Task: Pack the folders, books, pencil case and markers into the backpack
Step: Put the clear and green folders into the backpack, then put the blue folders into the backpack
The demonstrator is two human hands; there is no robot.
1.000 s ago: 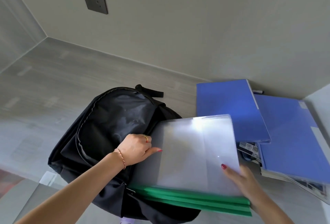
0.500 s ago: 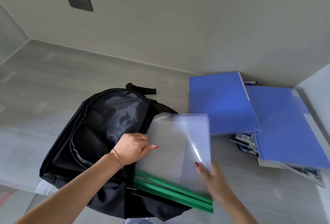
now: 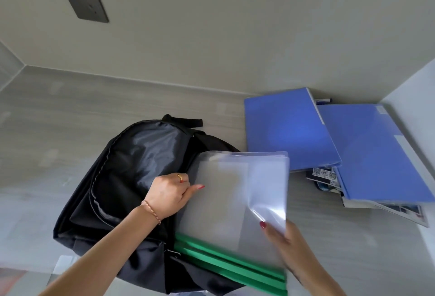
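Backpack: our black fabric backpack (image 3: 131,178) lies flat on the pale grey wood-grain table (image 3: 58,116), main compartment unzipped, with the clear folders part-way into its mouth.
Right hand: our right hand (image 3: 280,239), nearest us, has its thumb on top and fingers underneath the stack of clear plastic folders with green spine bars (image 3: 235,201), gripping the near right corner. We judge it is there to steer and push the stack in; the top sheet curls up at that corner.
Green spines: the green bars sit at the near end, outside the bag, so the thin open edge enters first.
Left hand: our left hand (image 3: 168,195) has its fingers curled round the edge of the backpack opening, thumb resting against the clear stack. We take it to be holding the opening wide so the folders clear the zip.
Progress: the stack's far edge overlaps the opening, but how deep it has gone we cannot tell.
Still waiting: two blue plastic ring folders (image 3: 329,140) lie well to the right, overlapping, with printed books or booklets (image 3: 327,180) beneath them.
Farthest: a dark marker (image 3: 323,101) peeks out behind the blue folders, against the wall; no pencil case is visible.
Wall: a dark socket plate (image 3: 83,1) is mounted above.
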